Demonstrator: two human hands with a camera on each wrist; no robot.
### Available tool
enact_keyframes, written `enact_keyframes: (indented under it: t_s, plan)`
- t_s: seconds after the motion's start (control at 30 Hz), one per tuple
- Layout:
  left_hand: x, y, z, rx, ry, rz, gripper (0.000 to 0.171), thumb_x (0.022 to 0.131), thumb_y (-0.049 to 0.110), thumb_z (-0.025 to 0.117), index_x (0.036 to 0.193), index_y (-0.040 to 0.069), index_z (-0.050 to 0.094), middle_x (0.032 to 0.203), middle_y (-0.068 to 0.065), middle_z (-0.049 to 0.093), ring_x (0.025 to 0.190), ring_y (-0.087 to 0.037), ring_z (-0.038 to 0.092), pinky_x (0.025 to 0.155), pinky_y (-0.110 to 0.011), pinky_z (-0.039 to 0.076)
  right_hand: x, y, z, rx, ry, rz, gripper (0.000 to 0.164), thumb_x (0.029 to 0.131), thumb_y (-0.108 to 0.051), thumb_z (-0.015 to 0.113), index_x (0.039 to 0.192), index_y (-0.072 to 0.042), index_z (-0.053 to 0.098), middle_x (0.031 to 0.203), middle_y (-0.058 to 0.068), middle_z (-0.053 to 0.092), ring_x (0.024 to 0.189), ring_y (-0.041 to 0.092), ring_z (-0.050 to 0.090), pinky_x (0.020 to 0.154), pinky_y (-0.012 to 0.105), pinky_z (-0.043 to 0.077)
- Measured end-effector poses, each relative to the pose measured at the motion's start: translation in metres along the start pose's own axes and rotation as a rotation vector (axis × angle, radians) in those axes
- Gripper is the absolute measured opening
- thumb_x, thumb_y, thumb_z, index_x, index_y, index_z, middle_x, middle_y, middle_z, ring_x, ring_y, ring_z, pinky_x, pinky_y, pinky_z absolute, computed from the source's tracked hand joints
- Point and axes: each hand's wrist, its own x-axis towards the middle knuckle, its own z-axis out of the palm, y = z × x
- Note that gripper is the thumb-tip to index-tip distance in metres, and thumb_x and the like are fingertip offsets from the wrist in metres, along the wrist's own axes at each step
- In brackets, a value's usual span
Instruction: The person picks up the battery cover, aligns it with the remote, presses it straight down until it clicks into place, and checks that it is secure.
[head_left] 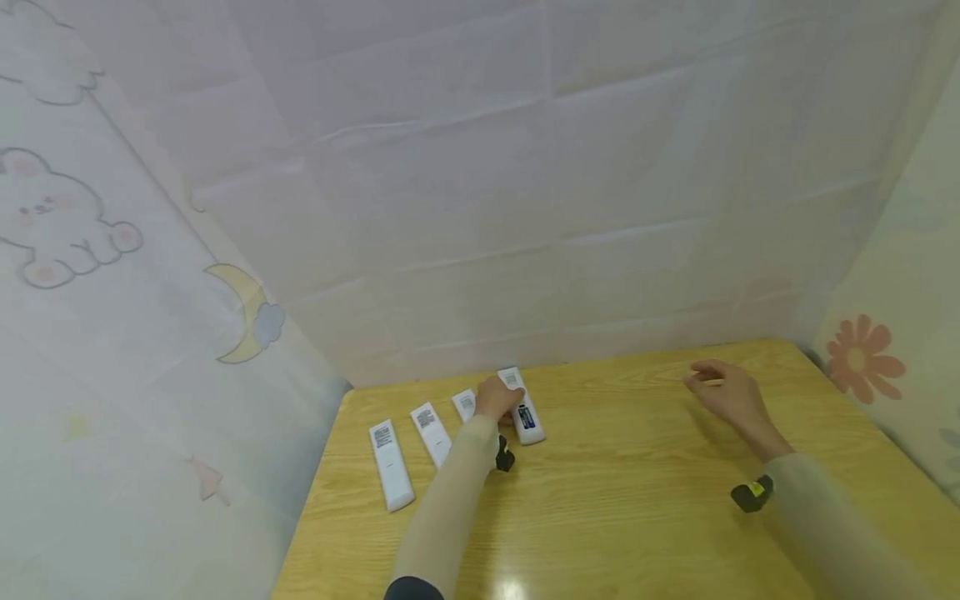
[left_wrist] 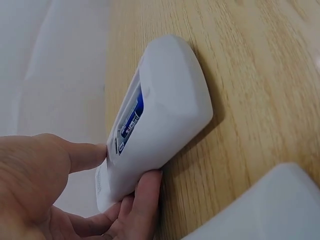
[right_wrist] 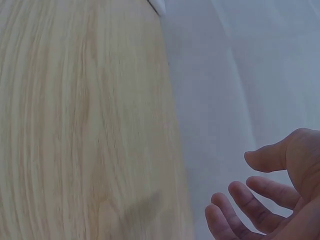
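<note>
My left hand (head_left: pixel 497 398) grips a white remote control (head_left: pixel 531 429) that lies back side up near the table's far edge. In the left wrist view, the thumb presses on one side of the remote (left_wrist: pixel 172 100) while the fingers curl along the other. Its battery compartment has no cover over it, and blue batteries (left_wrist: pixel 131 120) show inside. Over the right part of the table hovers my right hand (head_left: pixel 731 396). Its fingers (right_wrist: pixel 257 207) are loosely bent, with nothing between them and the thumb.
Three more white remotes lie to the left: one farthest left (head_left: pixel 392 467), one beside it (head_left: pixel 430 429) and one partly behind my left hand (head_left: pixel 464 403). The wooden table (head_left: pixel 637 500) meets a hanging cloth (head_left: pixel 465 208) at its back edge.
</note>
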Motion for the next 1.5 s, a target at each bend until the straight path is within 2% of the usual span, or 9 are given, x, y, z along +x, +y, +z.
enact_keyframes:
  t_s: [0.2,0.37,0.6,0.73,0.83,1.0,1.13,1.33,1.5]
  plan:
    - [0.0,0.001,0.003,-0.017,0.008,0.008,0.047,0.1,0.027,0.077,0.126,-0.011,0.067,0.095,-0.017,0.068,0.068,-0.025,0.072,0.054,-0.033,0.064,-0.004,0.012,-0.011,-0.012,0.012,-0.023,0.052,0.108,-0.031,0.065,0.141,0.009,0.058,0.127,0.036,0.067,0.108,0.058,0.069,0.071,0.049,0.065]
    - [-0.001,-0.002,0.003,0.009,0.026,0.039,0.046,0.099,0.028,0.077,0.125,-0.009,0.068,0.095,-0.016,0.07,0.067,-0.022,0.071,0.053,-0.032,0.063,-0.008,0.023,-0.016,-0.027,-0.004,-0.01,0.051,0.107,-0.028,0.065,0.139,0.012,0.059,0.125,0.038,0.067,0.108,0.058,0.069,0.072,0.049,0.066]
    - [0.001,-0.007,0.002,0.032,0.019,0.027,0.043,0.101,0.029,0.071,0.123,-0.007,0.068,0.095,-0.014,0.071,0.068,-0.02,0.069,0.057,-0.031,0.064,-0.015,0.034,-0.022,-0.076,-0.012,0.032,0.058,0.108,-0.036,0.064,0.141,0.011,0.058,0.129,0.038,0.066,0.112,0.057,0.066,0.077,0.054,0.065]
    - [0.005,-0.011,0.001,0.026,0.006,0.024,0.035,0.101,0.026,0.067,0.116,-0.006,0.069,0.093,-0.013,0.071,0.068,-0.019,0.069,0.056,-0.031,0.063,-0.018,0.039,-0.026,-0.09,-0.01,0.038,0.06,0.108,-0.037,0.064,0.142,0.012,0.057,0.132,0.039,0.063,0.112,0.056,0.067,0.071,0.046,0.065]
    - [0.006,-0.011,0.001,0.028,0.003,0.031,0.031,0.101,0.024,0.066,0.113,-0.004,0.07,0.093,-0.013,0.071,0.067,-0.019,0.069,0.057,-0.033,0.064,-0.018,0.044,-0.029,-0.114,0.003,0.029,0.059,0.106,-0.034,0.066,0.141,0.013,0.057,0.133,0.04,0.062,0.11,0.056,0.067,0.068,0.045,0.064]
    - [0.005,-0.011,0.002,0.014,0.003,0.039,0.033,0.102,0.024,0.064,0.115,-0.005,0.07,0.096,-0.015,0.073,0.068,-0.021,0.069,0.061,-0.036,0.065,-0.018,0.055,-0.035,-0.168,-0.003,0.016,0.056,0.103,-0.025,0.069,0.139,0.016,0.056,0.134,0.043,0.059,0.111,0.06,0.063,0.084,0.067,0.058]
    - [0.004,-0.012,0.0,0.023,-0.003,0.044,0.03,0.101,0.023,0.063,0.114,-0.004,0.07,0.1,-0.015,0.072,0.072,-0.019,0.069,0.062,-0.033,0.064,-0.018,0.066,-0.041,-0.195,-0.036,0.038,0.057,0.099,-0.018,0.067,0.139,0.02,0.051,0.133,0.047,0.055,0.113,0.065,0.057,0.089,0.073,0.052]
    - [0.0,-0.008,-0.007,-0.063,-0.028,0.032,0.015,0.097,0.013,0.061,0.096,-0.001,0.067,0.097,-0.016,0.073,0.072,-0.022,0.073,0.06,-0.03,0.064,-0.017,0.08,-0.047,-0.217,-0.071,0.07,0.059,0.091,-0.007,0.064,0.138,0.024,0.048,0.132,0.051,0.052,0.105,0.061,0.059,0.084,0.069,0.054]
    - [0.003,-0.006,-0.007,-0.083,-0.029,-0.002,0.011,0.094,0.011,0.064,0.094,0.001,0.065,0.097,-0.013,0.071,0.073,-0.02,0.07,0.058,-0.026,0.059,-0.014,0.081,-0.052,-0.251,-0.097,0.053,0.058,0.088,-0.007,0.066,0.133,0.026,0.051,0.124,0.052,0.056,0.091,0.051,0.063,0.074,0.057,0.058]
